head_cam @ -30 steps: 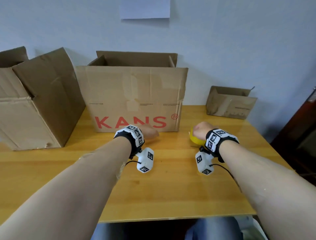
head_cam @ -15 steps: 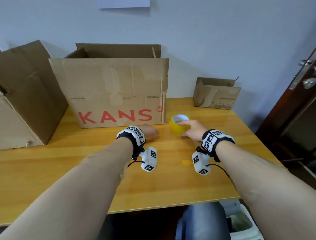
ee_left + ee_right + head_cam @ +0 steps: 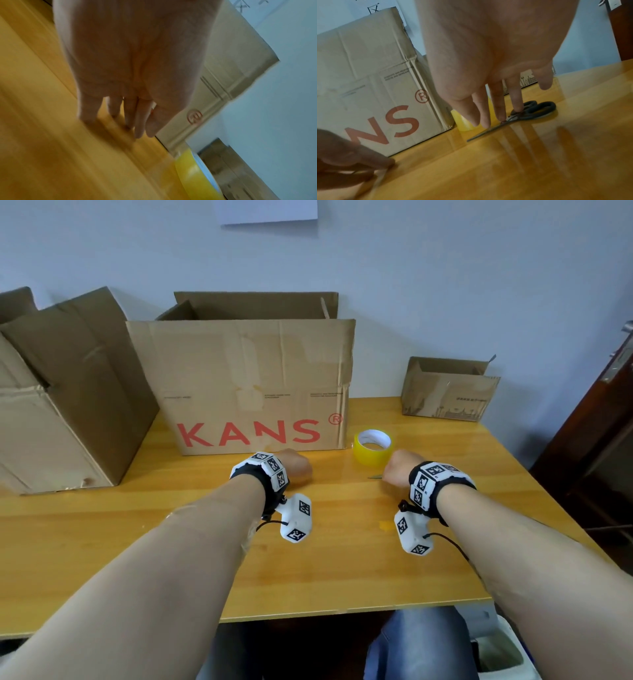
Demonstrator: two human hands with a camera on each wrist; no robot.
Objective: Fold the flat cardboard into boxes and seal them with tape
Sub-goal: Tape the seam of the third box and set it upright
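An open cardboard box printed KANS (image 3: 246,385) stands upright at the back of the wooden table (image 3: 342,559). A yellow tape roll (image 3: 372,453) sits on the table by the box's right corner, with no hand on it. My left hand (image 3: 295,466) is in front of the box, its straight fingertips (image 3: 137,128) touching the tabletop. My right hand (image 3: 396,467) is just right of the roll. In the right wrist view its straight fingers (image 3: 515,97) press on black-handled scissors (image 3: 537,108) lying flat. Only the blade tip (image 3: 376,476) shows in the head view.
A large brown box (image 3: 61,405) stands at the left. A small open box (image 3: 448,390) sits at the back right corner. A dark door (image 3: 603,405) is to the right of the table, and a white bin (image 3: 507,655) is below its front right edge.
My right hand set the tape roll down beside the KANS box, let go of it, and drew back onto the scissors. The left hand stayed in place.
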